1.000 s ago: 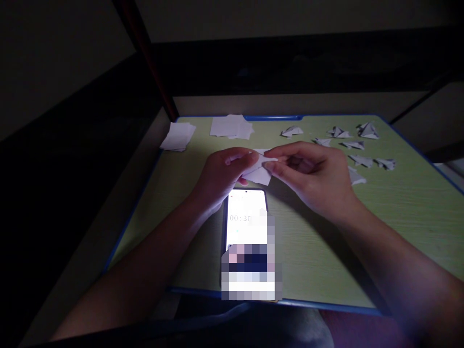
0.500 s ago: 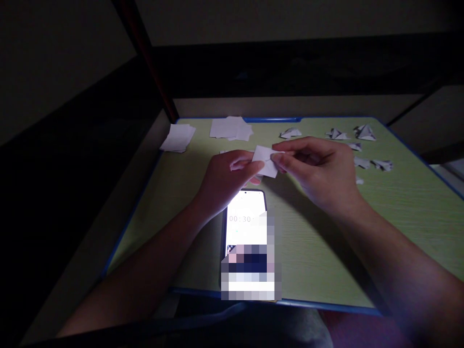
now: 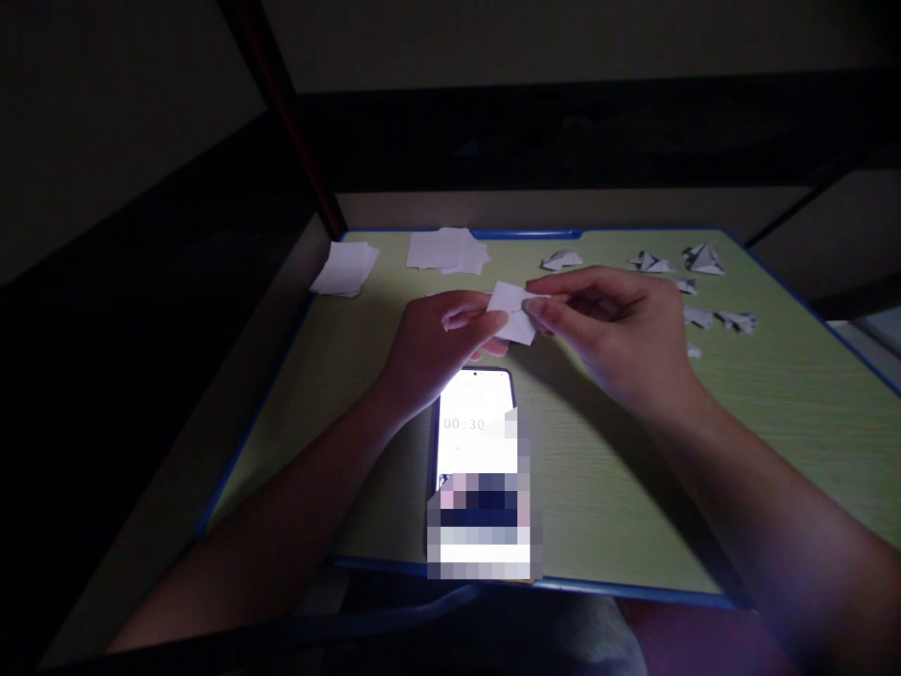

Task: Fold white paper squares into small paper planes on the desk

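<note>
A small folded piece of white paper [image 3: 511, 324] is held up between both hands above the middle of the table. My left hand [image 3: 443, 343] pinches its left side, the thumb on top and the fingers underneath. From the right, my right hand [image 3: 612, 324] grips the upper right edge between thumb and forefinger. Crease lines run across the paper's face. Below the hands lies a lit phone [image 3: 475, 441] showing a timer, its lower part pixelated.
Two stacks of white paper, one at the far left [image 3: 344, 268] and one at the back [image 3: 443, 251], lie on the green table [image 3: 612, 507]. Several folded paper figures [image 3: 704, 258] are at the back right. A blue rim edges the tabletop.
Both hands keep their hold on the folded paper, with barely any movement. The whole view has shifted very slightly.
</note>
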Demonstrator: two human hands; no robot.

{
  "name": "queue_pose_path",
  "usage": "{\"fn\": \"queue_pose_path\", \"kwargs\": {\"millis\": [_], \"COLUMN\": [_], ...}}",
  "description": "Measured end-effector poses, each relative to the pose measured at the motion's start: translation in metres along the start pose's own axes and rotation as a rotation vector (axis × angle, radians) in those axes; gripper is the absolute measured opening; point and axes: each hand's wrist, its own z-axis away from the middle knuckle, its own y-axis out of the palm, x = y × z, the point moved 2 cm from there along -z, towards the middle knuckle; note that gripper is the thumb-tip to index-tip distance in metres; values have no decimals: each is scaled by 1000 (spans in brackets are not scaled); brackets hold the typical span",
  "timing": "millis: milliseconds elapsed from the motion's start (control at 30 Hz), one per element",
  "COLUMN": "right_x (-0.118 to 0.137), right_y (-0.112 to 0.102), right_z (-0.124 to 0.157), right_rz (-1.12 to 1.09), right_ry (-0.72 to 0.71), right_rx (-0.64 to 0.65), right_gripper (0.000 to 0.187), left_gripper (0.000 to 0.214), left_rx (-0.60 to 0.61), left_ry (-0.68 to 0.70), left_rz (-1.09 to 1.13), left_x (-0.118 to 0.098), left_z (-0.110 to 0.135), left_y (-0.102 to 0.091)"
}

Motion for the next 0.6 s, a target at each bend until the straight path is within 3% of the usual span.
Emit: {"fn": "queue_pose_path", "kwargs": {"millis": [400,600], "right_x": [3,-8], "right_y": [2,3], "right_z": [2,-1], "right_rz": [-34,-180], "right_ry": [-27,92], "right_rx": [-4,29], "right_gripper": [4,8], "left_gripper": [22,17], "left_rx": [47,18], "left_ry": [-83,-68], "left_rz": [7,-19], "left_x": [1,2], "left_z": [0,0], "left_y": [-1,3]}}
